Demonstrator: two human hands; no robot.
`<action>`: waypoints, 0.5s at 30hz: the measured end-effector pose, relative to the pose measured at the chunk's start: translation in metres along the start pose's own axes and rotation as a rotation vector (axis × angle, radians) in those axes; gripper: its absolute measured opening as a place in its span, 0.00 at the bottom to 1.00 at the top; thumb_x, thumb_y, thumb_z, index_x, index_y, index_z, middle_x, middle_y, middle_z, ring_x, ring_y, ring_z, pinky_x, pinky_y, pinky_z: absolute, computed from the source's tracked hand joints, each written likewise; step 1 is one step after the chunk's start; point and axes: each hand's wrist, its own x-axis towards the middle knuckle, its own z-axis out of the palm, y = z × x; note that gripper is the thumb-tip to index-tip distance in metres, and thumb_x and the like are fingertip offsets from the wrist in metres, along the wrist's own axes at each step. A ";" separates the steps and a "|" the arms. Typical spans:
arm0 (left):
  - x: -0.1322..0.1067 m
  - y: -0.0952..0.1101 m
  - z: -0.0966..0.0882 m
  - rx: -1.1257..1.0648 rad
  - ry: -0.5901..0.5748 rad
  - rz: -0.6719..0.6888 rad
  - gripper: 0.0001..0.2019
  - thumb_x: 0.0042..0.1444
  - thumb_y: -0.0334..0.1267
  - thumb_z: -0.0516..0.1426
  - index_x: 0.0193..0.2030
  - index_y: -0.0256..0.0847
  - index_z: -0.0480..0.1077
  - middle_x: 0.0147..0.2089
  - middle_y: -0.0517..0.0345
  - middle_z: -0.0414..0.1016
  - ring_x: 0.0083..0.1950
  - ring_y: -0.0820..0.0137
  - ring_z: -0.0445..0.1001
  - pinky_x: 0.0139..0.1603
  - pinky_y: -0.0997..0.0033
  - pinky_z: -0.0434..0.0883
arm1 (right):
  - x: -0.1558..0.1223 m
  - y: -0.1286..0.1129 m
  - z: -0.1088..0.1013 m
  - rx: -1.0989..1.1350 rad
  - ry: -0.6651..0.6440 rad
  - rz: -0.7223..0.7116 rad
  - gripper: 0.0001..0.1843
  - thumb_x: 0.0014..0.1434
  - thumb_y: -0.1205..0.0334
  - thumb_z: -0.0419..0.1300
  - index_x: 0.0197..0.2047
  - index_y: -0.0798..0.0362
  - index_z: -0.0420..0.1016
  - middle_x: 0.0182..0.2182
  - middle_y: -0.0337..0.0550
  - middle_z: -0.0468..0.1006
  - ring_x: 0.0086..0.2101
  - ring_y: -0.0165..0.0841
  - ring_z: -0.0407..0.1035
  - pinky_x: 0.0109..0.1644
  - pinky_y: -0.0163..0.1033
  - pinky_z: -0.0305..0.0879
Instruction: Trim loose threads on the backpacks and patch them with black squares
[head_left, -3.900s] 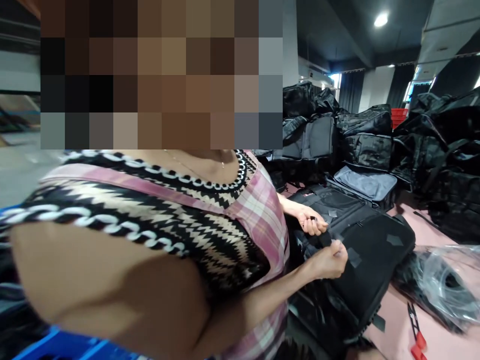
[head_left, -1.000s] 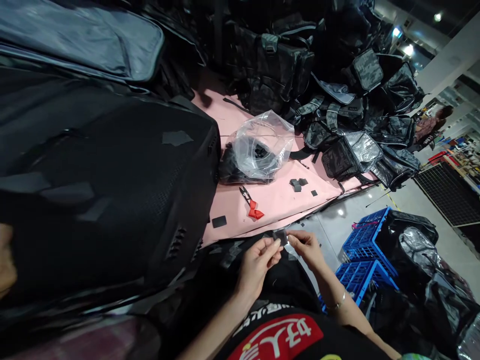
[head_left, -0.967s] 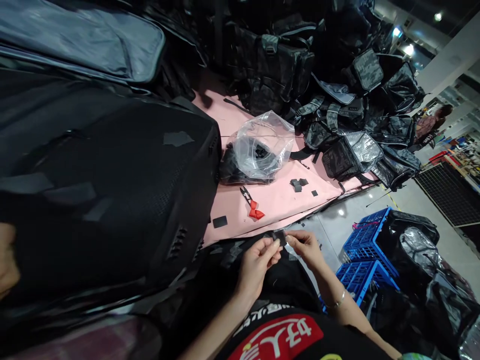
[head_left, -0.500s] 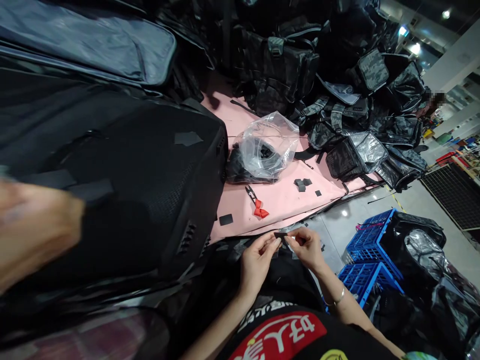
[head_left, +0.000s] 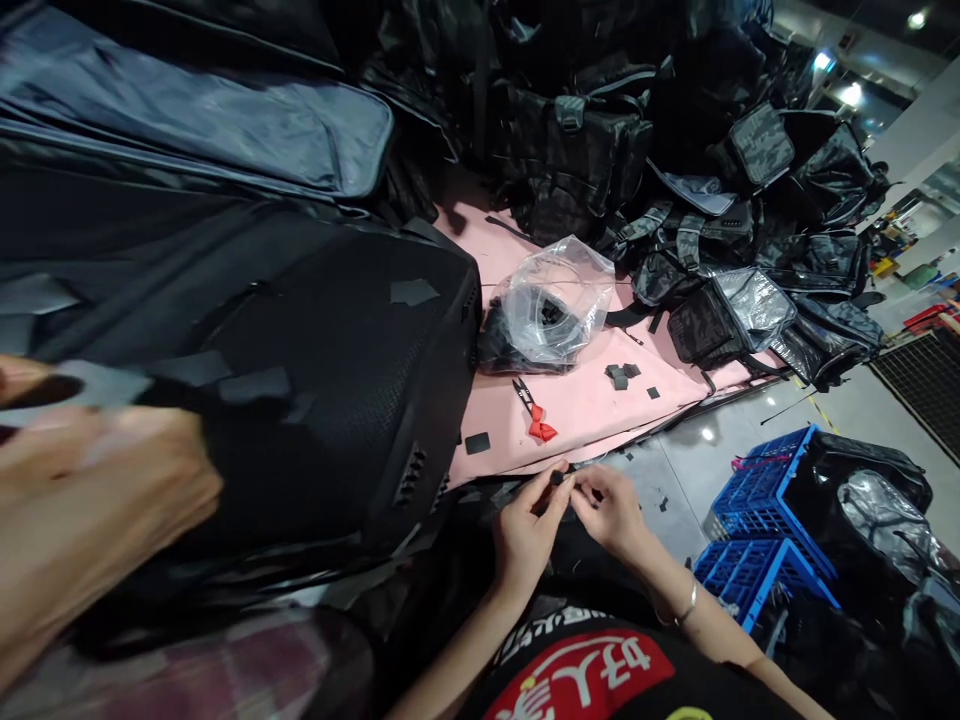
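Low in front of my body, my left hand [head_left: 523,535] pinches a small black piece [head_left: 557,478] between thumb and fingers. My right hand [head_left: 611,512] meets it from the right, thumb and fingertips closed at the edge of that piece; whatever they grip is too small and smeared to make out. Just beyond my hands, thread snips [head_left: 534,410] with a red ribbon on the handle lie on the pink tabletop [head_left: 499,402]. A flat dark patch [head_left: 477,442] is left of the snips, and several small dark squares [head_left: 621,376] lie to their right.
A large black bag [head_left: 322,390] fills the left side, with another person's blurred hands [head_left: 142,465] over it. Behind the snips sits a clear plastic bag [head_left: 559,310] with black pieces. Camouflage backpacks [head_left: 577,150] are heaped at the back. Blue crates [head_left: 761,500] stand right, on the floor.
The view has shifted slightly left. The black piece, stretched between both hands before, now shows mainly at my left fingertips, and my right fingers have moved. At left, the other person's hands have come further in.
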 end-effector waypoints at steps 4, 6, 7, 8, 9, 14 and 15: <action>0.008 0.003 -0.009 -0.148 0.019 -0.055 0.17 0.45 0.43 0.61 0.43 0.42 0.74 0.43 0.54 0.78 0.44 0.62 0.74 0.48 0.68 0.70 | 0.013 -0.015 -0.009 0.453 -0.163 0.149 0.15 0.52 0.53 0.58 0.42 0.48 0.71 0.32 0.41 0.72 0.29 0.30 0.63 0.31 0.33 0.61; 0.012 0.004 -0.015 -0.270 0.017 -0.085 0.18 0.46 0.43 0.61 0.45 0.41 0.74 0.45 0.54 0.77 0.44 0.62 0.74 0.48 0.67 0.70 | 0.019 -0.018 -0.012 0.697 -0.232 0.270 0.17 0.54 0.51 0.55 0.44 0.48 0.71 0.31 0.41 0.72 0.28 0.29 0.64 0.30 0.33 0.63; 0.014 0.005 -0.018 -0.315 0.024 -0.096 0.19 0.46 0.44 0.61 0.45 0.40 0.73 0.46 0.54 0.76 0.44 0.63 0.74 0.47 0.68 0.71 | 0.022 -0.019 -0.012 0.802 -0.254 0.317 0.17 0.53 0.51 0.55 0.44 0.48 0.71 0.29 0.40 0.71 0.28 0.29 0.65 0.30 0.33 0.64; 0.014 0.006 -0.020 -0.346 0.039 -0.104 0.19 0.45 0.44 0.61 0.45 0.40 0.73 0.46 0.54 0.76 0.43 0.64 0.74 0.47 0.68 0.71 | 0.024 -0.020 -0.011 0.892 -0.256 0.348 0.17 0.51 0.52 0.57 0.44 0.48 0.71 0.27 0.38 0.71 0.28 0.29 0.66 0.31 0.33 0.65; 0.013 0.007 -0.022 -0.369 0.057 -0.108 0.19 0.45 0.44 0.62 0.44 0.40 0.73 0.46 0.54 0.76 0.43 0.64 0.74 0.47 0.68 0.71 | 0.027 -0.021 -0.009 0.962 -0.239 0.365 0.18 0.48 0.55 0.61 0.43 0.49 0.71 0.26 0.37 0.71 0.28 0.28 0.66 0.32 0.34 0.66; 0.008 0.010 -0.027 -0.430 0.057 -0.118 0.18 0.44 0.45 0.62 0.44 0.42 0.74 0.46 0.56 0.76 0.44 0.65 0.74 0.48 0.67 0.71 | 0.035 -0.026 0.002 0.965 0.019 0.381 0.13 0.39 0.59 0.66 0.30 0.55 0.74 0.20 0.35 0.73 0.22 0.28 0.68 0.30 0.35 0.69; 0.007 0.010 -0.027 -0.437 0.052 -0.126 0.18 0.44 0.44 0.63 0.43 0.42 0.74 0.46 0.56 0.76 0.44 0.65 0.73 0.48 0.67 0.71 | 0.036 -0.027 0.003 0.921 0.056 0.380 0.11 0.40 0.60 0.66 0.29 0.55 0.75 0.20 0.36 0.73 0.23 0.28 0.68 0.30 0.35 0.70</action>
